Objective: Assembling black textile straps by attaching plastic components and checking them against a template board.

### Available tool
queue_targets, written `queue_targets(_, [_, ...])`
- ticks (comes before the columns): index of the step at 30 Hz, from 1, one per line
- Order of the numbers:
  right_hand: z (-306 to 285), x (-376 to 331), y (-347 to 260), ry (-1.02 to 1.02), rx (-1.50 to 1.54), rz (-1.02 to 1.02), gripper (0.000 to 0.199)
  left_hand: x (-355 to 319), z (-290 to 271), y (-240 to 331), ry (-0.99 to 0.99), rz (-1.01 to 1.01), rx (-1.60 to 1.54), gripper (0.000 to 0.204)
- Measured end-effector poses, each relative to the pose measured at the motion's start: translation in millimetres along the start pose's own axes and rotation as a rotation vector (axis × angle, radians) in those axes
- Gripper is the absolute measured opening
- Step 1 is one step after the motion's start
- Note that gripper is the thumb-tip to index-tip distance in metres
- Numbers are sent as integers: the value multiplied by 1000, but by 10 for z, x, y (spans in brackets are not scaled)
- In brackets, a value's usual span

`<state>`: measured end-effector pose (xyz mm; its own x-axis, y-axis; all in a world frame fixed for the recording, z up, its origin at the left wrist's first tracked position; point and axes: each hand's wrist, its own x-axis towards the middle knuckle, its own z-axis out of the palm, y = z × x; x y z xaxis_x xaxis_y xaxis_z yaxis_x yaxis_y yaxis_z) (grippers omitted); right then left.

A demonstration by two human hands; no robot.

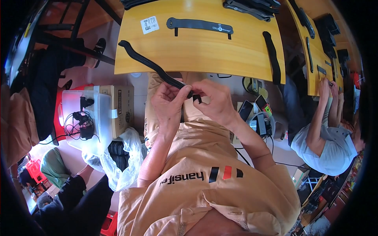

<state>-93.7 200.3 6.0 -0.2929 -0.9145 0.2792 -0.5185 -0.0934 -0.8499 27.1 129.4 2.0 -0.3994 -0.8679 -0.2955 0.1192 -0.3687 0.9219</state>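
Observation:
A long black ribbed strap (146, 61) runs from the table's front left edge down to my hands above my lap. My left hand (169, 101) pinches it close to its near end. With fingers closed, my right hand (214, 98) grips the short folded black end of the same strap beside the left fingertips. On the table (197, 55) lies a flat dark grey band (197, 26) with two small black tabs. A second black strap (271, 57) lies along the right side. The fingers partly hide the strap's end.
A white printed label (149, 24) lies at the table's left, and dark straps (252, 8) are piled at the far right. Below left stand a clear plastic bin (86, 118) with cables and a cardboard box (123, 106). At another table on the right, a person (325, 137) works.

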Motion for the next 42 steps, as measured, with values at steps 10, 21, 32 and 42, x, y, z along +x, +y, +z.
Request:
queue_targets(10, [-13,-11,-19,33,-68,-45,29,13,-4,-56,-74,4,-49,30])
queue_targets(21, [-67,-1,-25,16,-78,-25,24,-52,-1,-15,-117,-103,-89,30])
queue_targets(32, [-218,60,23,-140,493,347,21,1,-56,-8,-115,-145,-209,27])
queue_targets(42, [-220,60,-19,-180,143,195,20,-5,-49,13,-105,-62,-89,25])
